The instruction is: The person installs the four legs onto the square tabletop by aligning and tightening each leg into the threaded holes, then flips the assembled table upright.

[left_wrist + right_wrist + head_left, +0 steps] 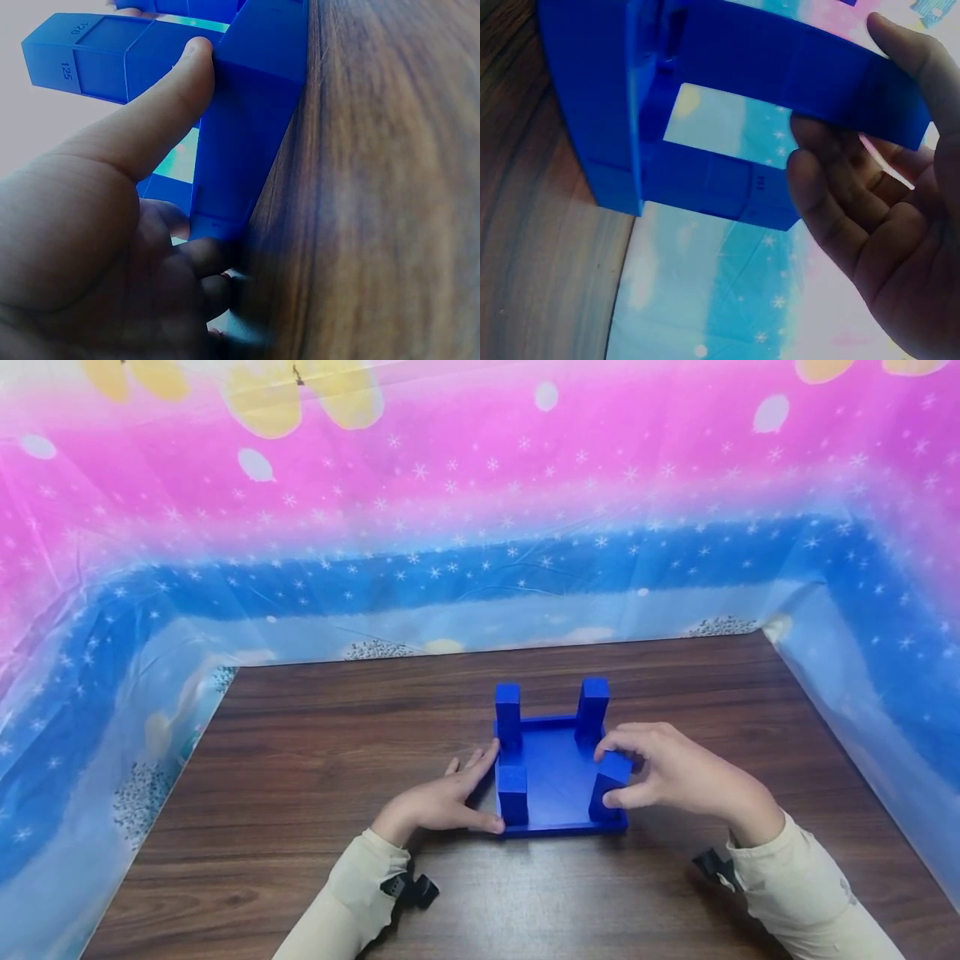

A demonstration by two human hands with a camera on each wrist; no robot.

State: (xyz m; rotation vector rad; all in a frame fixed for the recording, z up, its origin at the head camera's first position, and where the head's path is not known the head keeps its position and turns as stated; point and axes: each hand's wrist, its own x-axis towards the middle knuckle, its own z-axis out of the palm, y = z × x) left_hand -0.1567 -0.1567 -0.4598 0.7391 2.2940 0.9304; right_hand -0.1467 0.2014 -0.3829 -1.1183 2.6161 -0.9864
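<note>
A blue square plate (558, 777) lies flat on the wooden table (315, 760) with its legs pointing up. Two legs stand at the back (507, 710) (592, 703) and one at the front left (513, 795). My left hand (457, 795) rests against the plate's left edge with straight fingers, and its thumb (150, 127) presses the plate's side (247, 142) by the front-left leg (97, 60). My right hand (652, 772) pinches the front-right leg (609, 785) between thumb and fingers. In the right wrist view the fingers (855, 202) curl round that leg (795, 71).
A pink and blue starry plastic sheet (480, 527) walls the table at the back and on both sides. Bare dark wood (300, 877) stretches around the plate. Cream sleeves (795, 893) and black wrist straps (408, 889) sit near the front edge.
</note>
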